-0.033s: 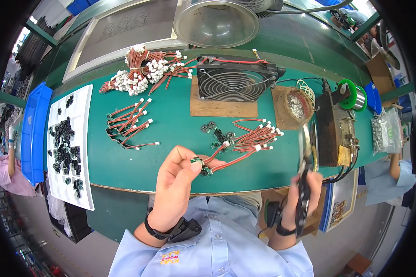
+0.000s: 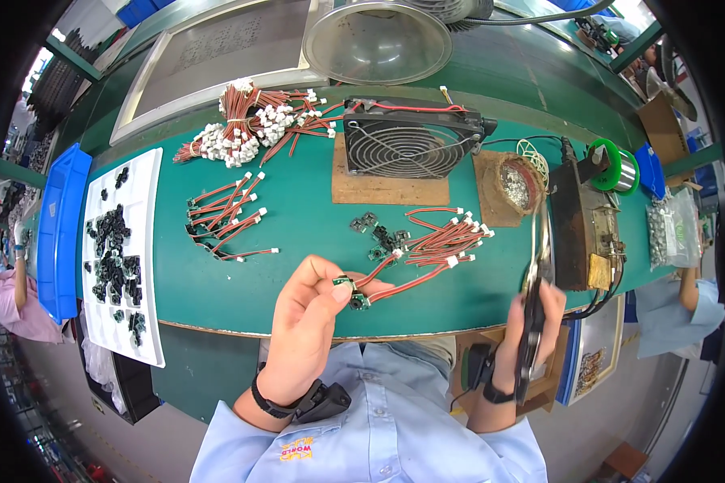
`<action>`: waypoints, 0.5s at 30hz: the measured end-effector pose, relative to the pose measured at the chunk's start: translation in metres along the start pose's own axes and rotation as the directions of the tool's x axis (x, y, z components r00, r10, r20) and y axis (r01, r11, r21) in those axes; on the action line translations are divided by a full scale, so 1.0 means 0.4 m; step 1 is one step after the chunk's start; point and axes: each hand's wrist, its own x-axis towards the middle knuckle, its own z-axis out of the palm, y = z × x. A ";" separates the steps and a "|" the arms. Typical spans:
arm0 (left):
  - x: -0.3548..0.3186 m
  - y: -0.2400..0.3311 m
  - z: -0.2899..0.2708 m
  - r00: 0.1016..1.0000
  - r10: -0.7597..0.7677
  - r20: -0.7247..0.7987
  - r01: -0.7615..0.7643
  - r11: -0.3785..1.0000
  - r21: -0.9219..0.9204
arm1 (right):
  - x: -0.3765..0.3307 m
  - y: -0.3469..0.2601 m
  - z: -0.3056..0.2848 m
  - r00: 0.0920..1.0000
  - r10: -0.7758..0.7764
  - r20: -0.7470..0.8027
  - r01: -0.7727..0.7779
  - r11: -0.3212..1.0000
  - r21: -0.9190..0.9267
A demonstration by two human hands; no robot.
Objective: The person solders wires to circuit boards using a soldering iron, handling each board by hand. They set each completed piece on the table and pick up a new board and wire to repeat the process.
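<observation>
My left hand (image 2: 308, 310) is closed in a pinch on small green circuit boards (image 2: 359, 301) with black parts. Red and brown wire leads (image 2: 415, 283) run right from them to white plugs. Farther right, my right hand (image 2: 533, 322) is wrapped round a black-handled tool (image 2: 532, 314) with a long silvery metal front pointing away from me; blur hides its exact kind. Just beyond my left hand lie loose black-and-green boards (image 2: 387, 238) and a bunch of wire leads with white plugs (image 2: 451, 237).
A white tray (image 2: 151, 241) of small black parts lies left, beside a blue bin (image 2: 60, 233). Wired boards (image 2: 229, 213) and a bundled heap of leads (image 2: 238, 121) lie behind. A fan (image 2: 411, 141), a round pot (image 2: 517, 185), a metal box (image 2: 576, 233) and a wire spool (image 2: 624, 169) stand beyond.
The black-handled tool has tilted more upright and its metal front has shifted a little to the right. My left hand is almost still.
</observation>
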 end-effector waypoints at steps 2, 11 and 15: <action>-0.004 0.008 0.000 1.000 -0.024 -0.007 0.024 0.999 -0.043 | 0.061 0.028 0.037 0.997 -0.054 0.057 0.064 0.979 -0.195; 0.007 0.037 -0.119 0.954 0.227 -0.197 -0.095 0.850 0.518 | 0.025 -0.021 0.068 0.907 0.333 0.259 -0.393 0.890 0.231; 0.022 0.060 -0.289 0.895 0.316 -0.314 -0.007 0.715 0.699 | 0.018 -0.021 0.121 0.960 0.090 0.265 -0.104 0.994 0.041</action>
